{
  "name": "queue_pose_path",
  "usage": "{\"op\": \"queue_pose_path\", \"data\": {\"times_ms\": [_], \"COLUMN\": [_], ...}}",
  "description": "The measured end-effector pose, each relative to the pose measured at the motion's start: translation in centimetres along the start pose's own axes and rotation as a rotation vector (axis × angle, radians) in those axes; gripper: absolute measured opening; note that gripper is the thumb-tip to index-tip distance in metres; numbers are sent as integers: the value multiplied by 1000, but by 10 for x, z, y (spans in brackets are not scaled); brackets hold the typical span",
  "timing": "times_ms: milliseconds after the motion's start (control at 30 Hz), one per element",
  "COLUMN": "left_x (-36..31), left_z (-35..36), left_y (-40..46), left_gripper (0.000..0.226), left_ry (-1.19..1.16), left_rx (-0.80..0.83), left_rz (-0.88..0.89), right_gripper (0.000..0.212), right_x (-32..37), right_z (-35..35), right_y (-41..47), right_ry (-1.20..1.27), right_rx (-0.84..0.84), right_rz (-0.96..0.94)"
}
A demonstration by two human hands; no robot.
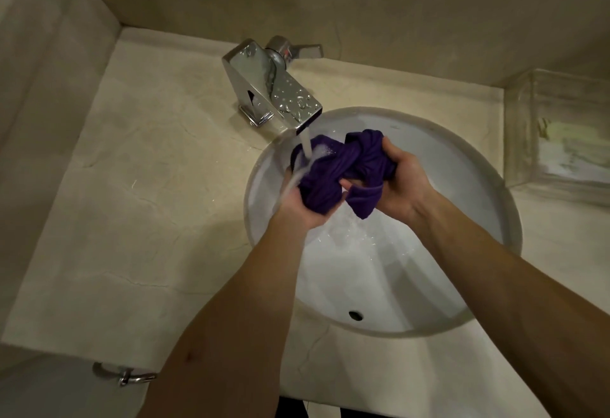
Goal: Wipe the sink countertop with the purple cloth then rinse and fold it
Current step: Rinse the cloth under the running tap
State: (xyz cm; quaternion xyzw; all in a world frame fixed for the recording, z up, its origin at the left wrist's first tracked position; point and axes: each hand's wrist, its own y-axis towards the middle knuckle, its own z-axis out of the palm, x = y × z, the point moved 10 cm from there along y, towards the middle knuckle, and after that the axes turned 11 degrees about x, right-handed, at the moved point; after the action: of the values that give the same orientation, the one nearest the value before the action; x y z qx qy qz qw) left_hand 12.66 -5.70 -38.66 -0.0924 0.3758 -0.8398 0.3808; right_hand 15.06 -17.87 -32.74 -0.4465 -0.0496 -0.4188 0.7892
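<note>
Your left hand [298, 208] and right hand [401, 183] both grip the bunched purple cloth [343, 170], close together above the sink [478, 160] basin. Water from the faucet [274, 87] strikes the cloth's left end and your left hand. Basin rim curves just beside both wrists. Countertop [138, 160] spreads wide to your left; a clear box [561, 133] sits near the right rim.

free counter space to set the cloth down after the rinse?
Widest bare patch: countertop left of the sink, between side wall and faucet. Narrow strip at the front rim. Right side crowded by the clear box. Both hands grip the purple cloth.
</note>
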Motion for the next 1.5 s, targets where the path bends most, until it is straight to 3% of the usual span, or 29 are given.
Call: {"op": "queue_pose_path", "data": {"times_ms": [67,100,267,433,533,600,700,867,1000,1133,1267,1400,1500], "left_x": [-8,-12,-31,-46,-49,-39,-32,-54,-35,-51,-41,-52,-45], "left_z": [-5,-10,5,11,9,9,4,-9,-1,-4,4,1,1], "left_y": [0,0,-1,1,-7,-8,-4,-9,-15,-7,-9,-2,-7], "left_gripper": [42,37,47,68,62,54,63,43,56,53,41,45,50], "left_ry": [4,21,164,345,441,558,657,684,732,605,773,712,718], "left_rx": [-56,-89,-78,-122,-162,-186,-227,-297,-258,-281,-272,-241,-216], "left_rz": [21,17,36,102,141,141,131,225,199,154,168,152,114], "right_gripper": [46,44,21,19,21,30,34,40,46,55,44,39,42], "right_x": [8,13,18,-14,-31,-29,-29,-57,-36,-63,-46,-69,-60], "right_z": [-10,-16,-8,35,45,41,32,38,27,37,31,45,41], "right_y": [-3,-4,-1,8,17,25,25,15,38,37,45,35,41], "right_ry": [-183,-270,-636,-582,-598,-532,-568,-672,-640,-640,-474,-532,-402], "right_rx": [-51,-81,-106,-73,-84,-146,-247,-209,-378,-262,-330,-253,-278], "right_rz": [3,-7,-109,-193,-170,-147,-111,-209,-162,-169,-144,-127,-115]}}
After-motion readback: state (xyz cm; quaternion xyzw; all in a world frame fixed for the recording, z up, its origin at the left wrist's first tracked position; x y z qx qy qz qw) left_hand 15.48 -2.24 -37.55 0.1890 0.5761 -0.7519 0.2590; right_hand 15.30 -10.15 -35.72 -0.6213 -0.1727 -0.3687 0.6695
